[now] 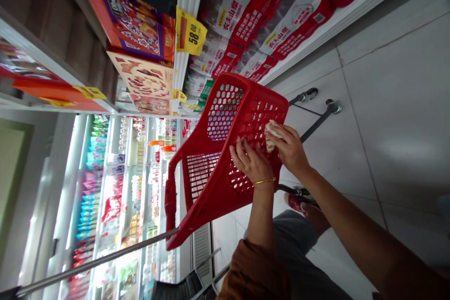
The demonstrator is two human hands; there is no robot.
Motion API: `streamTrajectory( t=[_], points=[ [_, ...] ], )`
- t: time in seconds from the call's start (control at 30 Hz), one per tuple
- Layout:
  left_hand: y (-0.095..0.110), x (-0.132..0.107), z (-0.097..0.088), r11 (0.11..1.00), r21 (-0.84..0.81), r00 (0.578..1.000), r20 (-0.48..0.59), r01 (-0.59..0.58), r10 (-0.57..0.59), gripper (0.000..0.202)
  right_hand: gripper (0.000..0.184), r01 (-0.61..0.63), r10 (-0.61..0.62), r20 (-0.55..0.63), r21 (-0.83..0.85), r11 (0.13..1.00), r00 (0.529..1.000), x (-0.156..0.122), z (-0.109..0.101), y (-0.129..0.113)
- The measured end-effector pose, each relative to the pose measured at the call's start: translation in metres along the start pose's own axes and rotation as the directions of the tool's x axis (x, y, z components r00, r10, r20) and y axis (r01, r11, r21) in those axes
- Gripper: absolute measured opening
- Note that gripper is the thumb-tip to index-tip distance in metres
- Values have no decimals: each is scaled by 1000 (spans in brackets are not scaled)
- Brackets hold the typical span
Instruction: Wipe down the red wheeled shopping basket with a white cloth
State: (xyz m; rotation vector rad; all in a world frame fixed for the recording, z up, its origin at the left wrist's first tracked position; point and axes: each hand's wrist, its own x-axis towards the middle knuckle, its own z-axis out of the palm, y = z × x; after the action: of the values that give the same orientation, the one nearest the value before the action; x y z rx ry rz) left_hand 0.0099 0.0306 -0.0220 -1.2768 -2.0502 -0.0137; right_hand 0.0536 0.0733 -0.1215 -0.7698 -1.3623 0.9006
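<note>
The view is turned sideways, with the floor on the right. A red perforated plastic basket [225,150] sits tilted on a wheeled metal frame. My left hand [251,163], with a thin gold bracelet at the wrist, lies against the basket's mesh side with its fingers spread. Beside it, my right hand [290,149] is closed on a crumpled pale cloth [271,132] and presses it against the same wall of the basket. The basket's inside shows nothing in it.
Shrink-wrapped packs of bottled water [281,14] fill the lowest shelf, with gift boxes [140,28] and a yellow price tag [190,33] nearby. A lit refrigerated display [119,197] runs along the left. The trolley's handle bars [316,112] stick out over the grey tiled floor [393,117]. My trouser leg and red shoe [297,202] are below the basket.
</note>
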Motion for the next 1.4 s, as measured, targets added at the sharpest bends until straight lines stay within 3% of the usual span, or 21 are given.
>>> streamTrajectory(
  t=[0.17, 0.37, 0.7, 1.1, 1.23, 1.4],
  points=[
    [3, 3, 1, 998, -8, 998, -1, 55, -55, 42, 41, -5, 7, -51, 53, 999, 999, 13, -6, -12],
    [5, 7, 3, 996, -22, 995, -44, 90, -91, 40, 39, 62, -63, 6, 116, 991, 998, 26, 6, -21],
    [11, 14, -1, 992, -3, 991, -37, 127, -127, 38, 33, -93, 95, -28, 60, 994, 995, -24, 17, 6],
    [12, 11, 3, 992, 8, 990, -75, 123, -122, 36, 40, -107, 107, 14, -10, 994, 994, -62, 13, 30],
    [11, 11, 4, 994, 31, 990, -100, 103, -99, 36, 39, -88, 88, -66, 0, 996, 994, -47, 10, 17],
    [13, 10, 6, 992, 40, 987, -110, 120, -115, 38, 38, -55, 59, -97, 45, 997, 994, -3, 11, -6]
  ],
)
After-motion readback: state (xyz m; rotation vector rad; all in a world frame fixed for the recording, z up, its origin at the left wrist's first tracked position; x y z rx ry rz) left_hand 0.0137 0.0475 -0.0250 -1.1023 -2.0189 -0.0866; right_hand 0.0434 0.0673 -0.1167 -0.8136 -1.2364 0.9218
